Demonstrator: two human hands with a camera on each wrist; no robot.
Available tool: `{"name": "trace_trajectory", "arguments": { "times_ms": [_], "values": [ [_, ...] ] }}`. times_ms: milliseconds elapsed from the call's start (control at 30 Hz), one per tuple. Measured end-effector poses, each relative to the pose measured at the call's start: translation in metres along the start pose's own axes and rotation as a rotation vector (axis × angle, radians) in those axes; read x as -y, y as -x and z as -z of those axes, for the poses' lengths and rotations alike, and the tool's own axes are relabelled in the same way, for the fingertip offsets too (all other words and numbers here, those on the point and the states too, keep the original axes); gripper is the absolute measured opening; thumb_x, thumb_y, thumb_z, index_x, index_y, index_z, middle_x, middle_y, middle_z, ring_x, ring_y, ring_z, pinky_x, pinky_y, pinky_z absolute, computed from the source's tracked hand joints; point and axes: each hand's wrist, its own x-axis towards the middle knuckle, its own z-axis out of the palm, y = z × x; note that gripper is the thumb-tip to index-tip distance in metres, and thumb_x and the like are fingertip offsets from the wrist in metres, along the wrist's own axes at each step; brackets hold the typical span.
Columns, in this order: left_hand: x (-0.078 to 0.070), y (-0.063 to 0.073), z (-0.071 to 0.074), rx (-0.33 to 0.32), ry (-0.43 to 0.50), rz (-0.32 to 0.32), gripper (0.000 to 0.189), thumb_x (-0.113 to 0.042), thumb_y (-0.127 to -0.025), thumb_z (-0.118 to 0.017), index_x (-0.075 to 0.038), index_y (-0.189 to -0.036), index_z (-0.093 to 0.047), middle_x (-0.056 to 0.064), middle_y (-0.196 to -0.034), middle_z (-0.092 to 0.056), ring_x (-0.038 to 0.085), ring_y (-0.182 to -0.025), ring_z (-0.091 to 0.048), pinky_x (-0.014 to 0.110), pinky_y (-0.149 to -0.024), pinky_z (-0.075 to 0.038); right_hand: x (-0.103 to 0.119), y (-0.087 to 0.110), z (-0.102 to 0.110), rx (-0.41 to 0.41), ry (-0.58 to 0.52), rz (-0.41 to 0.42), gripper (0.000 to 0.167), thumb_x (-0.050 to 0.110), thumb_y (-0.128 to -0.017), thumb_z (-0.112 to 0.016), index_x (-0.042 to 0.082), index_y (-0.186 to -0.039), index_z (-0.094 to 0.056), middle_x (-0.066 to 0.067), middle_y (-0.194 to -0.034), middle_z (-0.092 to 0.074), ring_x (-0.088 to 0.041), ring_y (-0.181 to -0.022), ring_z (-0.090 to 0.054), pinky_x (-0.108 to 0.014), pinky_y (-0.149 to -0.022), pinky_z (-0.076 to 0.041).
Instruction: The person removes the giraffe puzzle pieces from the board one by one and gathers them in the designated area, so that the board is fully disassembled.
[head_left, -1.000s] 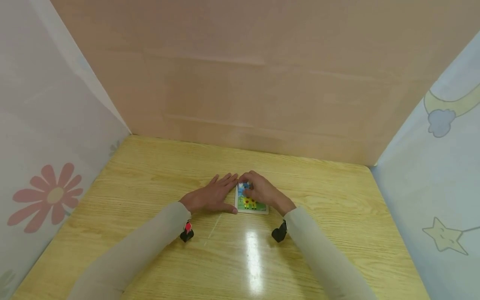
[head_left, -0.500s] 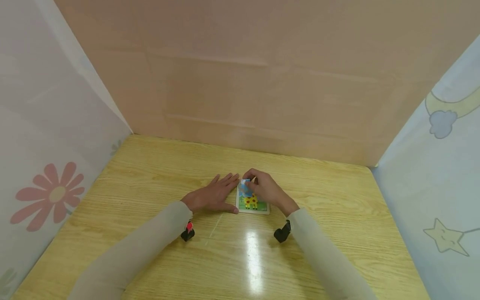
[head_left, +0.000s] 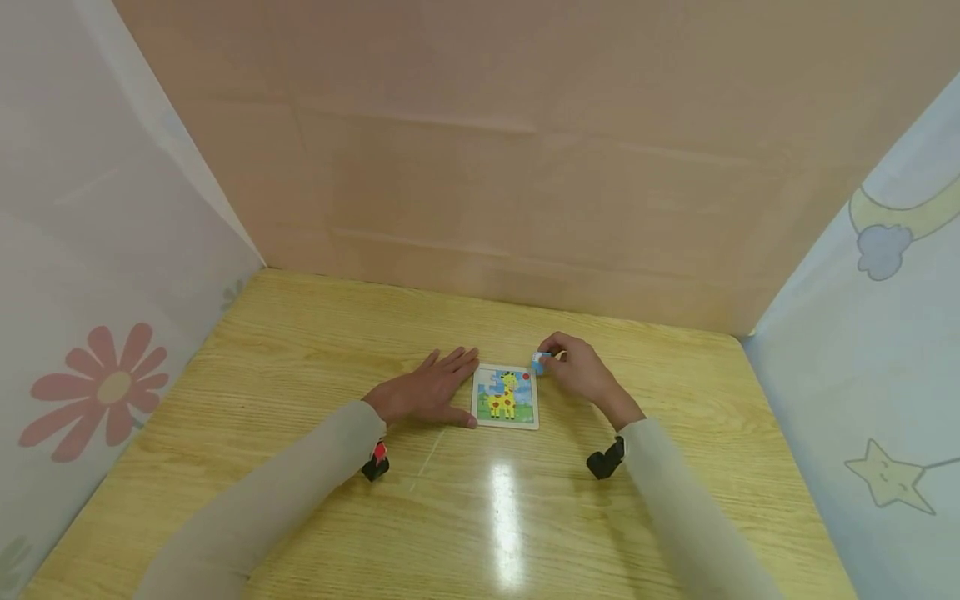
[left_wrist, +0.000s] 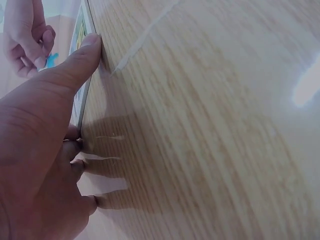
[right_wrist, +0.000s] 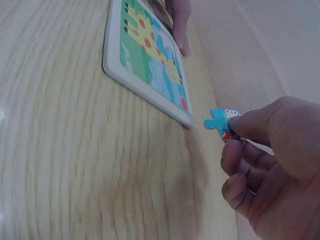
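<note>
A small giraffe jigsaw puzzle (head_left: 506,404) in a white frame lies flat on the table. Its upper left corner shows a bare pale gap (head_left: 487,380). My left hand (head_left: 427,392) lies palm down with fingers spread, thumb and fingertips at the frame's left edge. Between thumb and fingers, my right hand (head_left: 581,371) pinches a blue puzzle piece (right_wrist: 222,122) with white and red print. That hand is off the frame's upper right corner, raised over the table in the right wrist view.
The wood-grain table (head_left: 337,333) is bounded by a plain tan wall (head_left: 450,183) at the back. Printed panels stand left and right, one with a pink flower (head_left: 112,390). A bright light reflection (head_left: 506,525) lies on the near tabletop.
My right hand has lifted the blue puzzle piece off the puzzle's upper left corner and moved right with it, baring the gap. My left hand stays in place.
</note>
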Motion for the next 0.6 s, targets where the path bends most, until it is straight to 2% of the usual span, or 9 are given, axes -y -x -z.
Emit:
{"name": "trace_trajectory", "arguments": {
  "times_ms": [100, 200, 467, 600],
  "values": [
    [-0.001, 0.0, 0.0, 0.002, 0.003, 0.007, 0.108, -0.068, -0.098, -0.064, -0.009, -0.173, -0.013, 0.007, -0.183, -0.003, 0.03, -0.171, -0.001, 0.06, -0.137, -0.004, -0.008, 0.003, 0.007, -0.01, 0.014, -0.007, 0.019, 0.019, -0.11, -0.059, 0.007, -0.122, -0.067, -0.016, -0.121, -0.069, -0.026, -0.098, -0.061, -0.038, -0.086, -0.051],
    [-0.001, 0.001, 0.0, -0.001, 0.0, 0.012, 0.108, -0.067, -0.098, -0.065, -0.009, -0.173, -0.013, 0.007, -0.183, -0.004, 0.031, -0.171, -0.002, 0.061, -0.137, -0.005, -0.015, 0.004, 0.009, -0.009, 0.021, -0.01, 0.019, 0.017, -0.109, -0.059, 0.005, -0.121, -0.067, -0.016, -0.119, -0.069, -0.027, -0.099, -0.062, -0.039, -0.088, -0.051],
    [-0.002, 0.003, 0.0, -0.007, -0.01, -0.001, 0.107, -0.066, -0.098, -0.065, -0.01, -0.173, -0.012, 0.008, -0.183, -0.005, 0.031, -0.171, -0.002, 0.061, -0.137, -0.005, -0.027, 0.0, 0.007, 0.01, 0.044, -0.038, 0.019, 0.017, -0.108, -0.062, 0.004, -0.12, -0.069, -0.015, -0.113, -0.071, -0.023, -0.092, -0.062, -0.032, -0.078, -0.05],
    [-0.003, 0.002, 0.002, -0.001, -0.008, -0.006, 0.106, -0.066, -0.099, -0.065, -0.01, -0.173, -0.013, 0.009, -0.183, -0.004, 0.032, -0.171, -0.002, 0.062, -0.137, -0.005, -0.028, 0.0, 0.006, 0.005, 0.061, -0.044, 0.019, 0.016, -0.108, -0.062, 0.003, -0.12, -0.069, -0.016, -0.113, -0.071, -0.024, -0.091, -0.063, -0.032, -0.076, -0.051]
  ]
}}
